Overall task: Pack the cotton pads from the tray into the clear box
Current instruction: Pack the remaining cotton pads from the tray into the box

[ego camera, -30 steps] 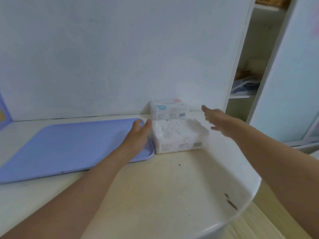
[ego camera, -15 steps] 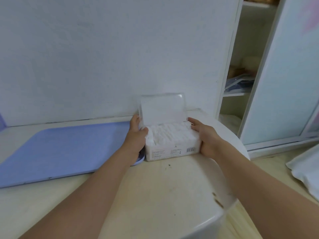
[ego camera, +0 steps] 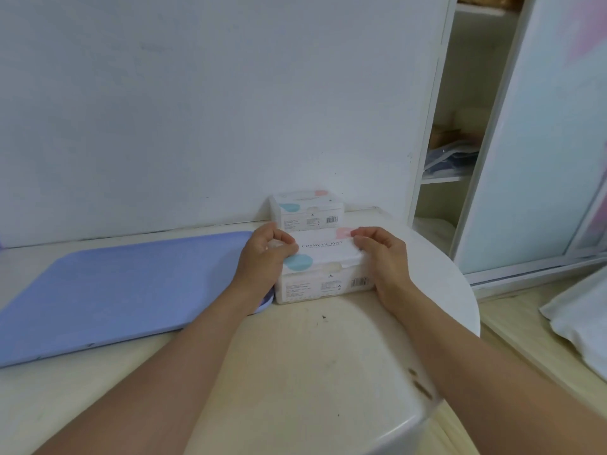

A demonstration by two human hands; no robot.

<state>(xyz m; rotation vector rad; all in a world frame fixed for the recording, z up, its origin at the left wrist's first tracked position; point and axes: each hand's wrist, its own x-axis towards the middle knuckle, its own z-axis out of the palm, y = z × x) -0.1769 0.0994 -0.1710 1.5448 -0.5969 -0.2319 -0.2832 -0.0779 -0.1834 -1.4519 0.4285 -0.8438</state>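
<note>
Hands sit on the two ends of the clear box (ego camera: 323, 274), near the back right of the surface (ego camera: 295, 372). The left hand (ego camera: 262, 254) and the right hand (ego camera: 382, 252) both pinch its white lid (ego camera: 325, 249) with curled fingers. Cotton pads fill the box. The blue tray (ego camera: 115, 290) lies just left of the box, touching it. A second box (ego camera: 308, 210) stands right behind, against the wall (ego camera: 197, 110). An open cupboard (ego camera: 460, 126) is at the right.
</note>
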